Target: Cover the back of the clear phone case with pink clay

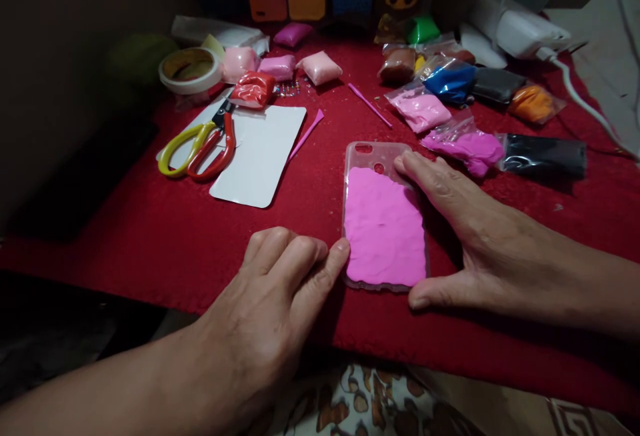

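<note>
A clear phone case [380,154] lies flat on the red cloth, its upper end and camera hole bare. Lumpy pink clay [385,229] covers the rest of its back. My right hand [480,243] steadies the case from the right, fingertips at the upper right edge and thumb at the lower right corner. Curled into a loose fist, my left hand [285,296] rests at the left side. Its thumb tip presses against the left edge of the clay and case. I see nothing inside the curled fingers.
Scissors [207,146] lie over a white card [255,156] at the left, near a tape roll [191,71]. Pink modelling tools [370,105] and several clay packets [450,83] lie farther back. A white charger [530,33] with a cable sits at the back right.
</note>
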The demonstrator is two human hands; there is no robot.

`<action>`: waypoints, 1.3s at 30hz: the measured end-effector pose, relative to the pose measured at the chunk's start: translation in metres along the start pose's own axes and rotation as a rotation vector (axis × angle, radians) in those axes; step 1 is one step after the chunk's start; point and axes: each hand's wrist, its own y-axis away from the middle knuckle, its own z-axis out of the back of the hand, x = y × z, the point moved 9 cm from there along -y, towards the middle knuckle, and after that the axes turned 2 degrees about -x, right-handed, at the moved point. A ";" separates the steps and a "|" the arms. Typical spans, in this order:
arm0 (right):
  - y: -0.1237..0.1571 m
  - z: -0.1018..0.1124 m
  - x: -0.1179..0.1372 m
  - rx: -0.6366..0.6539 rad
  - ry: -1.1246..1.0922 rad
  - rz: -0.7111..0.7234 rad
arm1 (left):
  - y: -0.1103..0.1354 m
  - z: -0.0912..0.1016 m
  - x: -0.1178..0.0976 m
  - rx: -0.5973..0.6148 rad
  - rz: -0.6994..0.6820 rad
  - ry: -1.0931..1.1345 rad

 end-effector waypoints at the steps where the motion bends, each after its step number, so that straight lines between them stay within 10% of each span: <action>1: 0.000 0.000 0.000 0.000 0.000 0.000 | 0.001 0.001 0.000 -0.008 0.005 0.005; 39: 0.002 0.001 0.000 -0.002 0.015 0.014 | -0.002 0.006 -0.009 0.003 -0.085 -0.102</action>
